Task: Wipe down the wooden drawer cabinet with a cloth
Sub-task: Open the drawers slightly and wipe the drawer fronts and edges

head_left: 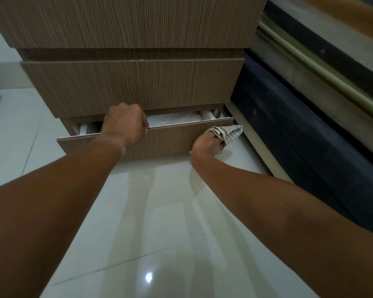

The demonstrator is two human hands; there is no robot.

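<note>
My left hand (125,123) is curled over the top edge of the bottom drawer (166,140), fingers hooked behind the front panel, so it is clamped on that edge. The drawer sits part way out of the cabinet (129,84), with a pale lining visible in the gap just beyond my left knuckles. My right hand (207,145) is closed around the cloth (228,133) (checked, bunched up), pressed at the drawer front's right end, with loose cloth sticking out past my fingers toward the corner. The hands are well apart, one at each part of the same panel.

The key relation: the drawer front's long axis runs left-right between my hands, tilting slightly up toward the right. The unwiped stretch of panel lies to the left of my right hand, toward my left. The right hand is the one with the cloth, so I judge the next stroke is a sweep leftward along the panel while the left holds the drawer steady. Whether the cloth touches the wood or only the corner, I cannot tell. The floor (159,211) is below both wrists, glossy tile. A dark bed base (278,130) is right of my right hand, near.
</note>
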